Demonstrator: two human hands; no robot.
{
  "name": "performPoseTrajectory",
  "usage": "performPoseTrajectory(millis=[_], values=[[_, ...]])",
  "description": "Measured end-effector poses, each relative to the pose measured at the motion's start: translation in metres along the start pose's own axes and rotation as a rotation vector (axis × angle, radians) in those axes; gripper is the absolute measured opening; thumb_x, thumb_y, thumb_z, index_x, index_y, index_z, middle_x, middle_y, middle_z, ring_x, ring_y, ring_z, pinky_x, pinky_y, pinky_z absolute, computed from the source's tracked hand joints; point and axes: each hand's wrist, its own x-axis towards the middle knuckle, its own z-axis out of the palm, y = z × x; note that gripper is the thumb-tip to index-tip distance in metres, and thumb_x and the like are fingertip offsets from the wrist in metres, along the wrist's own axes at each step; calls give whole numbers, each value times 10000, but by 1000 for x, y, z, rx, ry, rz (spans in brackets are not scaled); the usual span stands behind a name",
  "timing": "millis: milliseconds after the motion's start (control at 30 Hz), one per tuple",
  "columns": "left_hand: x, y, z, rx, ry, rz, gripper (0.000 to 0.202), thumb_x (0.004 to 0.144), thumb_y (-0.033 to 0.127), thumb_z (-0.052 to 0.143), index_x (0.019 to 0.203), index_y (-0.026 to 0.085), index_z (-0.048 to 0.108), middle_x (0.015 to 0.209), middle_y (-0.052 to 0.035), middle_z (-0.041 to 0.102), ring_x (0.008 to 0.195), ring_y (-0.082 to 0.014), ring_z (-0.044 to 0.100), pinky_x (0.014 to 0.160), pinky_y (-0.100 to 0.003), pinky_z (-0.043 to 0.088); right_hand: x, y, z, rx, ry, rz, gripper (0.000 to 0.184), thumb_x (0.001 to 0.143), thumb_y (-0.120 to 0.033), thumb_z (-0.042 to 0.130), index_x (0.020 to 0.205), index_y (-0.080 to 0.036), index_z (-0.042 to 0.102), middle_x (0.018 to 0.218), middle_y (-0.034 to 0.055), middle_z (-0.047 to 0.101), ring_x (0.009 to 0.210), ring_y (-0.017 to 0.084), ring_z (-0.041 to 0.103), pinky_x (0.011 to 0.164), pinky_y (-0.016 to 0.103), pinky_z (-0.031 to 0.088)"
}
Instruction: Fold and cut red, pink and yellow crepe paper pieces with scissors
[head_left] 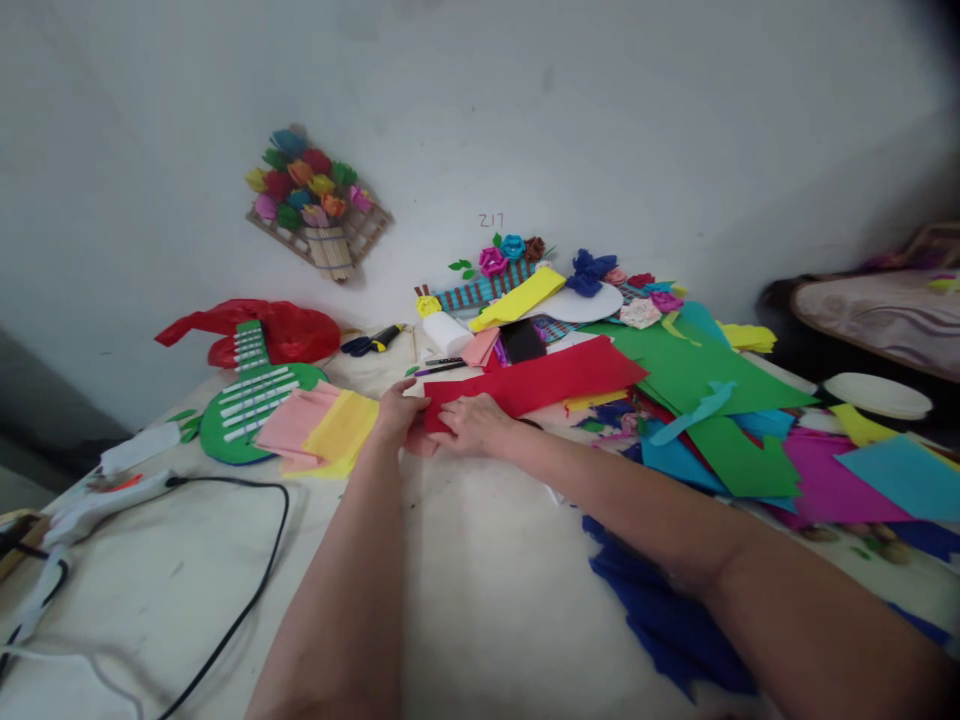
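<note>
A long red paper sheet (pixel 547 382) lies across the middle of the table, slanting up to the right. My left hand (pixel 397 412) pinches its near left end, fingers closed on the edge. My right hand (pixel 474 424) rests just beside it on the same end, fingers curled over the paper. Both forearms reach in from the bottom of the view. A pink and yellow paper stack (pixel 322 430) lies just left of my left hand.
Green (pixel 675 370), blue, purple and teal sheets pile up at the right, dark blue crepe (pixel 667 620) under my right arm. A green paper guitar (pixel 251 395), red bag (pixel 285 328), white glue guns (pixel 112 495) and black cable (pixel 255 590) lie left. Paper flowers hang on the wall (pixel 315 195).
</note>
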Motion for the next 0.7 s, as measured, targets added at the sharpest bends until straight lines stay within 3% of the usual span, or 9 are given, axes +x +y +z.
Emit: performPoseTrajectory(millis=[100, 167, 300, 533, 700], values=[[2, -1, -2, 55, 0, 60, 648, 600, 60, 656, 1221, 114, 477, 555, -2, 607, 439, -124, 555, 455, -219, 456, 0, 6, -7, 96, 69, 25, 435, 893, -449, 343, 906, -165, 673, 925, 80, 682, 879, 180, 599, 701, 265, 388], [1, 2, -2, 34, -2, 84, 618, 600, 56, 642, 1199, 104, 498, 565, -10, 620, 452, -123, 561, 460, -217, 459, 1, 16, -12, 123, 128, 127, 399, 906, -391, 344, 892, -166, 674, 928, 73, 683, 882, 165, 601, 704, 253, 389], [-1, 9, 1, -55, -50, 66, 602, 597, 49, 625, 1185, 101, 507, 548, -1, 618, 464, -124, 573, 481, -226, 478, 1, 40, -14, 80, 121, 285, 343, 877, -399, 423, 1014, -175, 644, 1068, 80, 649, 978, 184, 583, 762, 272, 415], [0, 12, 3, -118, -65, 43, 507, 581, 30, 622, 1082, 86, 567, 532, -5, 605, 475, -119, 587, 494, -206, 479, -2, 50, -3, 32, -54, 133, 418, 863, -472, 425, 1174, -229, 563, 1286, 42, 516, 1129, 196, 506, 888, 308, 403], [-6, 16, 6, -201, -63, 3, 478, 585, -16, 589, 1056, 67, 562, 542, -19, 601, 473, -118, 586, 477, -192, 468, 1, 47, 0, -38, -23, 66, 373, 867, -415, 451, 1132, -185, 578, 1186, 89, 587, 1048, 202, 548, 802, 293, 413]])
